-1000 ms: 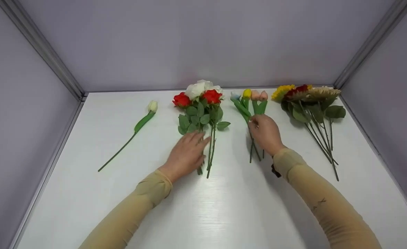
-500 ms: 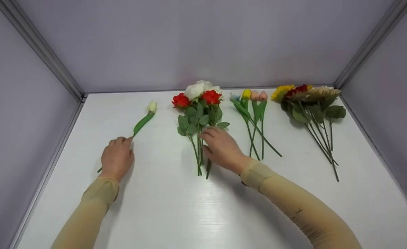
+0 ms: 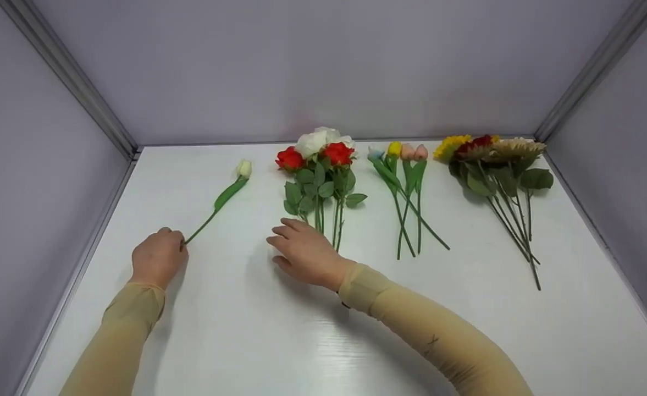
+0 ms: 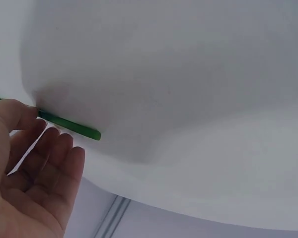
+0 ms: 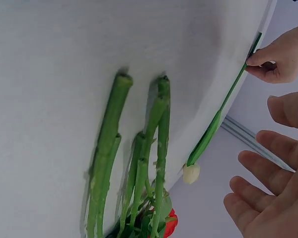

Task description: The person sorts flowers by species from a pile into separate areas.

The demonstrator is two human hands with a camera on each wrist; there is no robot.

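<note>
A white worktop (image 3: 279, 341) inside a pale, walled booth carries artificial flowers laid in separate groups along the far edge, blooms pointing away from the person, so each kind sits apart and the stems lie within reach. At the far left lies a single white tulip (image 3: 242, 168), its long green stem running diagonally toward the near left. The left hand (image 3: 157, 262) is curled around the lower end of that stem and pinches it between thumb and fingers; the left wrist view shows the stem tip poking out past the fingers, just over the worktop. The right hand (image 3: 304, 253) rests palm down with fingers relaxed and spread, holding nothing, right at the cut ends of the rose bunch (image 3: 318, 165), a cluster of red and white roses with leafy stems lying side by side. Whether the fingers actually touch those stems cannot be told. To the right of the roses is a small group of tulips (image 3: 403, 165) in blue, yellow and pink, their stems crossing. Farther right, near the side wall, lies a bunch of sunflowers (image 3: 491, 159) with broad leaves. Both arms wear tan sleeves.
</note>
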